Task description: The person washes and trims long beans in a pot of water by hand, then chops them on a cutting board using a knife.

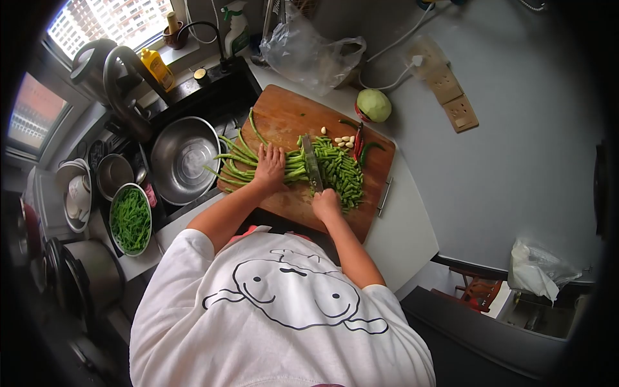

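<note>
A bunch of long green beans [242,155] lies across the wooden cutting board [287,106]. My left hand [271,169] presses down on the bunch, fingers curled over it and holding it together. The handle of a kitchen knife [311,161] is wrapped in my right hand [327,204]. Its blade stands at the cut end of the bunch, just right of my left fingers. Chopped bean pieces [343,173] are heaped to the right of the blade. Behind them lie garlic cloves [345,140], red chilies [359,142] and a green chili [371,152].
Left of the board, a metal basin [187,160] sits in the black sink [187,97]. A bowl of shredded greens [131,219] stands nearer me. A pale green round vegetable [373,105] and a plastic bag [309,55] are behind the board. A power strip [451,97] is on the right wall.
</note>
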